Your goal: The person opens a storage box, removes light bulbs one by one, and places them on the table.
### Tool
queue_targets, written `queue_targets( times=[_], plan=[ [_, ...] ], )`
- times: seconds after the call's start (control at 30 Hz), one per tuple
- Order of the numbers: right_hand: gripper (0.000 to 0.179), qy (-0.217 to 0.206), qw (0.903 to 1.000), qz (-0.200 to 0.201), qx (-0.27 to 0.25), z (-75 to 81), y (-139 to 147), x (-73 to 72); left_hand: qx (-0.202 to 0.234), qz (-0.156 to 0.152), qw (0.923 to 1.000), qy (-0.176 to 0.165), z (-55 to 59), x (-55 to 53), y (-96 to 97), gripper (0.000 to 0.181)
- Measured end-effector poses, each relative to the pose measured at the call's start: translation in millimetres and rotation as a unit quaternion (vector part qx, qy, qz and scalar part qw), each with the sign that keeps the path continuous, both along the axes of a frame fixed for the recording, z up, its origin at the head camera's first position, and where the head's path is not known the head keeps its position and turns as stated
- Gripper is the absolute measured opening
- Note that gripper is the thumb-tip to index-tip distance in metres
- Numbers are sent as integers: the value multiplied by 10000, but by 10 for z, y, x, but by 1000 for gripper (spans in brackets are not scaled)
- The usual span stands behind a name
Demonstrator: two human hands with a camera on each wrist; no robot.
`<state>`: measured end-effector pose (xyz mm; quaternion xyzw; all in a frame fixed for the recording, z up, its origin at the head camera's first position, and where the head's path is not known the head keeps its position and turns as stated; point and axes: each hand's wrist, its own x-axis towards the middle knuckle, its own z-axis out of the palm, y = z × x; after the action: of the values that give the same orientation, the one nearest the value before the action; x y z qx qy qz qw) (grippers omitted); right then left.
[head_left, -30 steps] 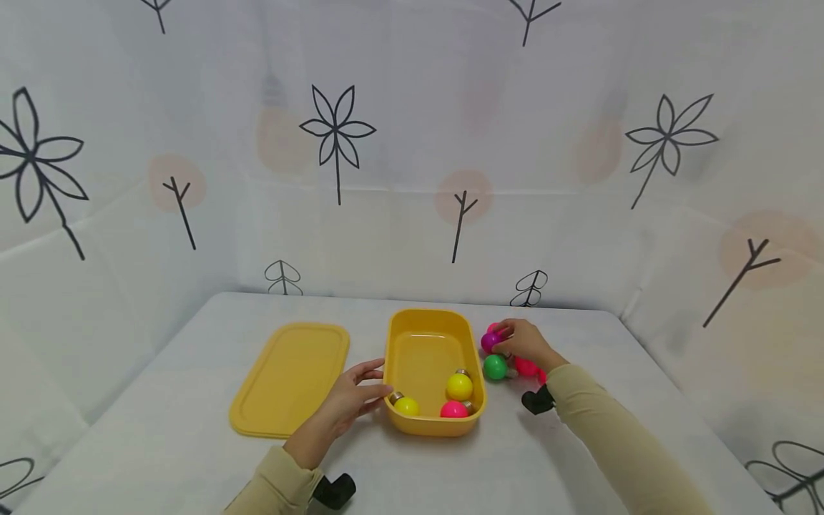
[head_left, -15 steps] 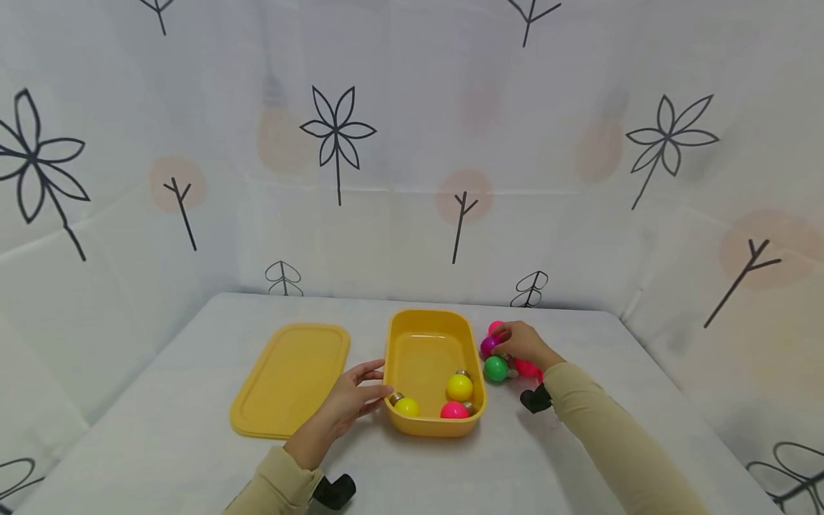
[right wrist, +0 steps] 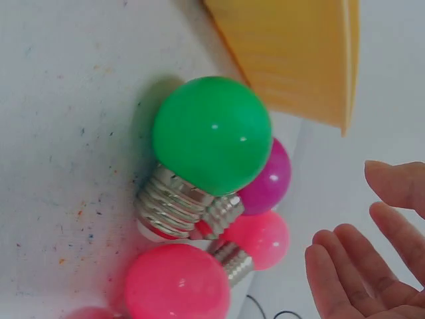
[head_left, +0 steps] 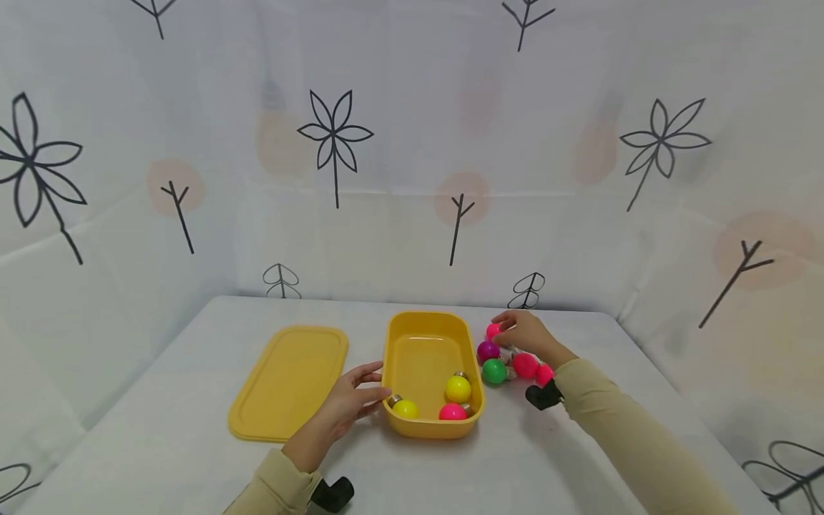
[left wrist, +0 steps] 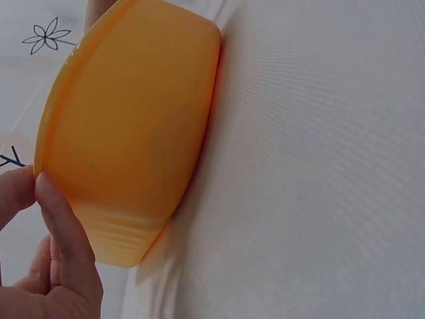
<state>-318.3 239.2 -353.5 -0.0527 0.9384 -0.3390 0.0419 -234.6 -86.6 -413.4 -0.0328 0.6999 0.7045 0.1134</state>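
Note:
My left hand (head_left: 347, 402) pinches the left rim of a yellow plastic box (head_left: 433, 429), thumb and finger at the edge in the left wrist view. Inside lie two yellow light bulbs (head_left: 458, 389) and a pink bulb (head_left: 453, 412). To the box's right is a cluster of toy-coloured bulbs: green (right wrist: 211, 133), purple (right wrist: 271, 178), a far pink one (right wrist: 263, 239) and a nearer pink one (right wrist: 176, 284). My right hand (head_left: 531, 336) hovers over the back of this cluster with loosely spread fingers, holding nothing; in the right wrist view it is apart from the bulbs.
A flat yellow lid (head_left: 290, 386) lies left of the box, by my left forearm. Another pink bulb (head_left: 544, 375) rests at the cluster's right end, near my right wrist. Behind the white table (head_left: 438, 476) hangs a pale patterned cloth (head_left: 399, 236).
My right hand has lifted off the purple bulb and moved slightly right and back, its fingers loosening. The purple bulb sits a little nearer. My left hand stays at the rim.

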Motion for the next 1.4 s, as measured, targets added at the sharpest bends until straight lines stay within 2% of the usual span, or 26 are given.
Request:
queue_targets(
  times=[0.27,0.63,0.77,0.9,1.13,1.3,1.4],
  plan=[
    [40,170,9998,88,-113,120,-54,99,6,-8,10000,-25,-11,12,-3,59],
    [39,9,9990,206,-391,308,-323,272,22,13,10000,-26,-10,18,-11,57],
    [39,-14,9985,291,-464,319,-413,313,32,-7,10000,-1,2,30,-8,57],
    [37,-156,9955,500,-787,321,-513,350,40,-12,10000,12,8,30,0,57],
    [35,-720,9883,641,-1181,251,-696,418,62,-32,10000,7,-4,23,4,56],
    [34,-988,9863,670,-1136,215,-842,487,117,-27,9999,20,-7,17,-2,57],
    [36,-1044,9879,670,-934,183,-916,506,138,-38,9999,48,-11,12,-6,57]
  ],
)
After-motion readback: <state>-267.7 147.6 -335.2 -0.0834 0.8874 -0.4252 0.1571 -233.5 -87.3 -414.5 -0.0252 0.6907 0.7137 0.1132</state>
